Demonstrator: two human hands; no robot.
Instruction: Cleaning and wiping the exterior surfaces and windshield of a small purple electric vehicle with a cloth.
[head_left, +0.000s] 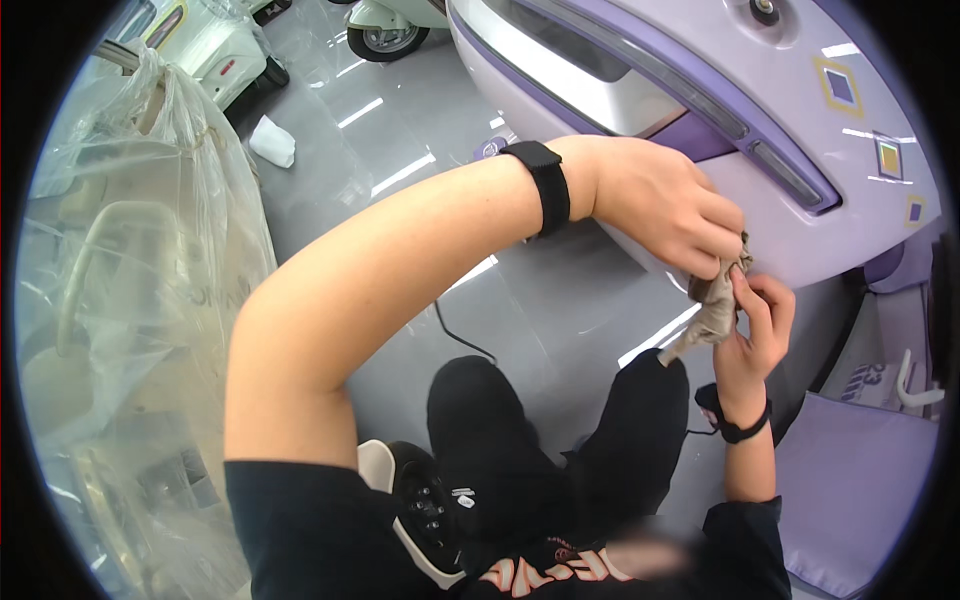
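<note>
A crumpled grey-brown cloth (712, 313) hangs between my two hands, in front of a glossy lavender vehicle body (795, 240). My left hand (664, 206) reaches across from the left, its fingers curled around the top of the cloth. From below, my right hand (761, 322) pinches the cloth's right side between thumb and fingers. The loose end dangles towards my right knee (652, 397). Both hands are close to the lower edge of the body, under its long light strip (675, 82); the cloth hides whether they touch it.
Clear plastic sheeting (150, 300) wraps a pale vehicle on the left. Another scooter's wheel (386, 41) stands at the far side of the grey tiled floor (412, 127). A white scrap (272, 142) lies there. A lavender padded panel (847, 480) is at right.
</note>
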